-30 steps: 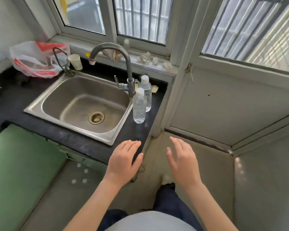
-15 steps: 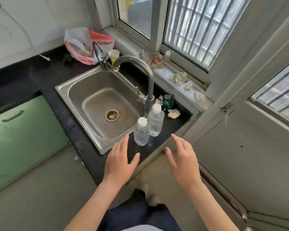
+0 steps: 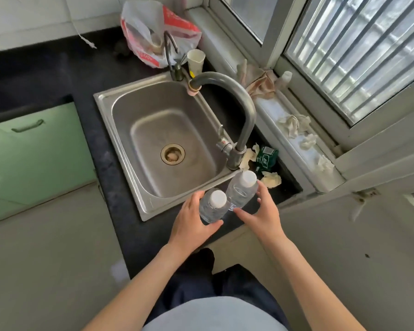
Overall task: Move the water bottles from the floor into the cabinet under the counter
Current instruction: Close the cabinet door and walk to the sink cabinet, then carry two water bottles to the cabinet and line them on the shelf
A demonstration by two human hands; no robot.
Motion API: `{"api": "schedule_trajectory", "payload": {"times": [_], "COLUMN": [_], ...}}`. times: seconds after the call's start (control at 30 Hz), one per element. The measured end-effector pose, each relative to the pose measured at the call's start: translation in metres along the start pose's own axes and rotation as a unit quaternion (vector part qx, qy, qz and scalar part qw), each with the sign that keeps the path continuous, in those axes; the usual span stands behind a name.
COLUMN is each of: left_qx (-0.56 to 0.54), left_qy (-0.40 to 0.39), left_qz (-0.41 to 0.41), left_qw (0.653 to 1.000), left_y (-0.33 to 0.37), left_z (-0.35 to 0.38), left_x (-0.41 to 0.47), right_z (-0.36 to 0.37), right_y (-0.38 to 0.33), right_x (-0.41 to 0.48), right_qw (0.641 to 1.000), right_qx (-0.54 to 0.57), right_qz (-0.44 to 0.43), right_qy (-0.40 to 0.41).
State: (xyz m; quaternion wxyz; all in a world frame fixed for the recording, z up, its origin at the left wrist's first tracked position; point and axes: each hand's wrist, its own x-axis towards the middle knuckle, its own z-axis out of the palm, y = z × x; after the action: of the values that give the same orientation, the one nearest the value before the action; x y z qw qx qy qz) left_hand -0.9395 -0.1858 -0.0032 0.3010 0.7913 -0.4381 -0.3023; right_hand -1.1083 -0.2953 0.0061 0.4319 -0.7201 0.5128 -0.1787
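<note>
- The left hand [image 3: 191,225] is clamped on the near water bottle [image 3: 212,207]. Its fingers curl round the bottle's left side and the thumb wraps across the lower part.
- The right hand [image 3: 264,215] cups the far water bottle [image 3: 242,191]. Its fingers curve along the right side and the thumb lies against the base.
- Both bottles are clear with white caps and stand upright. They are close enough together that they overlap in this view.
- They stand on the black counter [image 3: 46,75], at the front right corner of the steel sink [image 3: 101,99], not in any cabinet.
- A tall curved faucet [image 3: 246,111] rises just behind the far water bottle and arches over the basin, which has a round drain [image 3: 172,154] in the middle.
- Beside the faucet base lie a green packet [image 3: 266,158] and crumpled paper [image 3: 271,179].
- At the far corner of the sink stand a thin dark tap [image 3: 170,51] and a paper cup [image 3: 196,59]. A white and red plastic bag [image 3: 153,27] sits behind them.
- On the window sill [image 3: 273,108] lie a rumpled cloth [image 3: 258,82] and balled tissues [image 3: 294,123], below a barred window [image 3: 356,56].
- To the left, below the counter, a green cabinet door [image 3: 34,158] with a handle [image 3: 28,125] is closed.
</note>
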Motion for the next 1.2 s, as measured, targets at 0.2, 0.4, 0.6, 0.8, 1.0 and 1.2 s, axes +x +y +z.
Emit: {"api": "schedule_trajectory", "payload": {"times": [0.2,0.4,0.6,0.8,1.0,1.2], "left_qx": [-0.059,-0.112,-0.127,-0.186,-0.254,-0.276], "left_qy": [0.015,0.093,0.157,0.238,0.323,0.392], "left_qz": [-0.024,-0.071,-0.114,-0.094,-0.094,-0.144], "left_qw": [0.998,0.987,0.973,0.949,0.907,0.866], "left_y": [0.007,0.012,0.033,0.067,0.096,0.086], "left_z": [0.003,0.014,0.011,0.003,0.006,0.019], "left_x": [0.0,-0.006,-0.03,-0.071,-0.128,-0.203], "right_z": [0.007,0.0,-0.029,-0.068,-0.083,-0.063], "right_y": [0.004,0.006,0.005,-0.02,-0.041,-0.045], "right_x": [0.02,0.022,0.015,-0.009,-0.047,-0.097], "right_qw": [0.998,0.996,0.989,0.97,0.944,0.921], "right_qx": [0.047,0.083,0.131,0.193,0.238,0.243], "right_qz": [0.002,-0.01,-0.038,-0.091,-0.145,-0.153], "right_qy": [-0.035,-0.04,-0.065,-0.119,-0.179,-0.264]}}
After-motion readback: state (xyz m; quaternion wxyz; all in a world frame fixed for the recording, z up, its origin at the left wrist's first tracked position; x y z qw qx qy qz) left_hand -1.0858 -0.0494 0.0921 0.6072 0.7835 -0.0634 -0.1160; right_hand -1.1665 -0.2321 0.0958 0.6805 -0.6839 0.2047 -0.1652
